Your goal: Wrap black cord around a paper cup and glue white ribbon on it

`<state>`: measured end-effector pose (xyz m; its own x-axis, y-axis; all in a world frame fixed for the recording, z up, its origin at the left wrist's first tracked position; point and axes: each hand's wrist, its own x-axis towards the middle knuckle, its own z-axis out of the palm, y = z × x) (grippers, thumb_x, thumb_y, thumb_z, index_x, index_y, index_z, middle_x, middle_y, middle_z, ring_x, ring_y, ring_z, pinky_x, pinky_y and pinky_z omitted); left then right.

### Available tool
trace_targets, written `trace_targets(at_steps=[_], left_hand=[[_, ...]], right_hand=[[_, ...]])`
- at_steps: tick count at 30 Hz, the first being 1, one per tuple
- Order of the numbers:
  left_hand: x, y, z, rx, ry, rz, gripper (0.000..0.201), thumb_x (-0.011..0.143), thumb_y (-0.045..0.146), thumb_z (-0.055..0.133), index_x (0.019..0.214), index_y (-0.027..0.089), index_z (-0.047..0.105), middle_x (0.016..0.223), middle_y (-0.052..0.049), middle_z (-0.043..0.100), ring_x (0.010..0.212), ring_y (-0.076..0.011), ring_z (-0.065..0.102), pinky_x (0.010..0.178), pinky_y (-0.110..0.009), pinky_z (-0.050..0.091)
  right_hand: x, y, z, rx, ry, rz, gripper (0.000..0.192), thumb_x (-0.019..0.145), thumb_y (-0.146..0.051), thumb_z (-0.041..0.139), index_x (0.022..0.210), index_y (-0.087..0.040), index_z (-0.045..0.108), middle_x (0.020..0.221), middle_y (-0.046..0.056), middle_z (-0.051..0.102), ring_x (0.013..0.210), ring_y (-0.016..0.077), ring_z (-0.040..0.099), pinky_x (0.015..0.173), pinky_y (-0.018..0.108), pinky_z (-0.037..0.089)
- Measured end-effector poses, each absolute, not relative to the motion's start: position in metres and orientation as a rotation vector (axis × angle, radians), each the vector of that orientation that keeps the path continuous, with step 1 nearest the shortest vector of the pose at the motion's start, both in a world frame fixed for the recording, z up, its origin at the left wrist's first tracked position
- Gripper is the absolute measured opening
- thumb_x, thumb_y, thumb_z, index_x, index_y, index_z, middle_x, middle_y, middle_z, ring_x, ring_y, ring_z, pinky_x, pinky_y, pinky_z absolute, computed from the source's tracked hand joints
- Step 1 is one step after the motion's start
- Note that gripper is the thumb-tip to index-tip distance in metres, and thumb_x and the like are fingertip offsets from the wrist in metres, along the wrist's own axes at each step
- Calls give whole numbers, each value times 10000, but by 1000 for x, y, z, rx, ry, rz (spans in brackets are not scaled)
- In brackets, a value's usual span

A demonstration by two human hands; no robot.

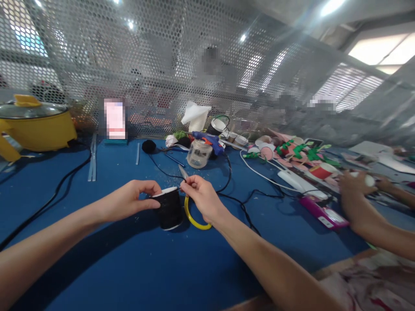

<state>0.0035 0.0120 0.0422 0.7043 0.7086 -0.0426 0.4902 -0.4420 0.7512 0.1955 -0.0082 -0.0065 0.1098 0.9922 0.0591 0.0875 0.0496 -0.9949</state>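
My left hand (142,196) is closed on the rim of a small white cup wrapped in black yarn (170,211), thumb outside and fingers over the edge. The cup stands slightly tilted above the blue table. At its right rim, my right hand (199,192) pinches a black yarn strand (165,173). That strand runs back to a black yarn ball (148,147). Scissors with a yellow handle (197,222) show beneath my right hand, blade pointing away; they seem to lie on the table. My hand hides their middle.
A clear jar (199,155) with a blue glue gun (207,140) stands behind my hands. Glue sticks (92,162), a phone (115,119) and a yellow pot (35,127) are at left. Cables, a power strip (301,183) and a purple box (322,212) lie right, near another person's hand (356,194).
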Motion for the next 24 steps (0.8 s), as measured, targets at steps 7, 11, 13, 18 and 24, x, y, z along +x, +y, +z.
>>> trace_targets(at_steps=[7,11,13,18,24], left_hand=[[2,14,43,2133,878,325,154,743,311,508,732,162,544,707,26,591,692,-132,529,657,-203,401],[0,15,42,2128,847,322,168,743,325,514,747,164,561,724,22,599,710,-139,531,675,-211,403],[-1,16,42,2115,843,326,164,740,325,521,739,167,562,724,21,603,710,-141,532,673,-211,403],[-2,15,44,2137,882,331,132,732,303,528,729,173,552,718,23,598,702,-140,531,669,-210,401],[2,9,49,2137,894,271,160,717,256,520,847,173,563,840,6,627,802,-153,558,727,-225,404]], right_hand=[[189,-9,-6,-1180,-1228,1090,122,708,-272,570,718,-175,497,888,75,651,705,128,519,724,303,393],[186,-11,-5,-1153,-1230,1148,116,723,-264,556,714,-183,473,887,74,666,706,128,545,729,306,406],[185,-11,-6,-1152,-1255,1133,121,728,-277,555,714,-185,479,882,71,663,723,137,556,729,310,410],[187,-12,-5,-1173,-1336,1018,116,737,-294,549,728,-186,505,818,53,632,740,153,559,714,314,421],[184,-15,-7,-1229,-1427,942,135,754,-317,543,713,-198,491,718,17,582,684,151,546,663,300,426]])
